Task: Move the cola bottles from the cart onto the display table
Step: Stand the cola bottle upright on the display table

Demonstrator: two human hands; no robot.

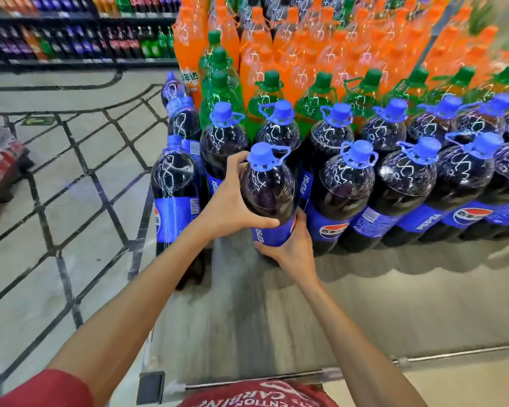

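1. My left hand [232, 201] wraps the shoulder of one cola bottle [269, 198], with the thumb laid across its front. My right hand [294, 248] curls round the blue label lower down. Both hands grip firmly, and neither is free.
2. The bottle is upright at the left end of the front row [403, 186] on the grey display table [365, 312], close beside its neighbour. My right hand hides the base, so I cannot tell whether it has touched down.
3. To do this well, I judge I should hold it vertical and lower it until the base sits flat. Then I should nudge it against the neighbour so the row runs straight, and let go only once it stands alone.
4. The bottle holds dark cola nearly to the neck. Its blue cap [263, 157] is on, with a carry loop.
5. Behind it stand more capped cola bottles, then green bottles [265, 95], then orange bottles [306, 48]. All look full.
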